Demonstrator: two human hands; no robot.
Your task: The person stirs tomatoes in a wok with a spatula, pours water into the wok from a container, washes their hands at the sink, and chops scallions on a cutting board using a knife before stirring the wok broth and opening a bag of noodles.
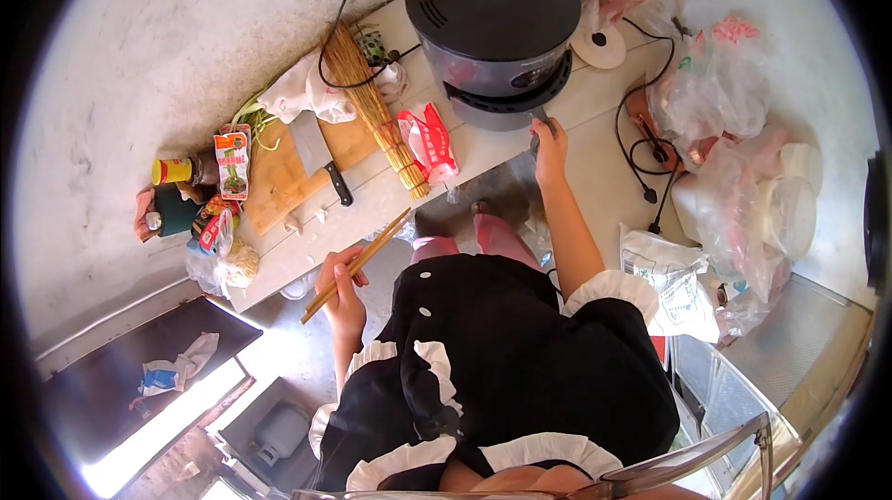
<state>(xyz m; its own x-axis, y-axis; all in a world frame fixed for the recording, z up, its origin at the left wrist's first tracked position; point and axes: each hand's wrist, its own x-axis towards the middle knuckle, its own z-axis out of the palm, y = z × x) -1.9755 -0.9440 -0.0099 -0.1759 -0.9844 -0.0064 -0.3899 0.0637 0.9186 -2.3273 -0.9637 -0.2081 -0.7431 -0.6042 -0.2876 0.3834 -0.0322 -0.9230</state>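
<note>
My left hand is closed around a pair of wooden chopsticks, held at a slant in front of my body. On the counter's front part stands a black air fryer. My right hand grips the handle of its basket. A dark gap shows between the basket and the fryer body, and the inside of the basket is hidden. Left of the fryer, a red and white packet lies near the counter edge.
A cleaver rests on a wooden cutting board, beside a straw bundle. Seasoning packs stand at the left. Black cords, plastic bags and a white bag are on the right. A gas cylinder is lower left.
</note>
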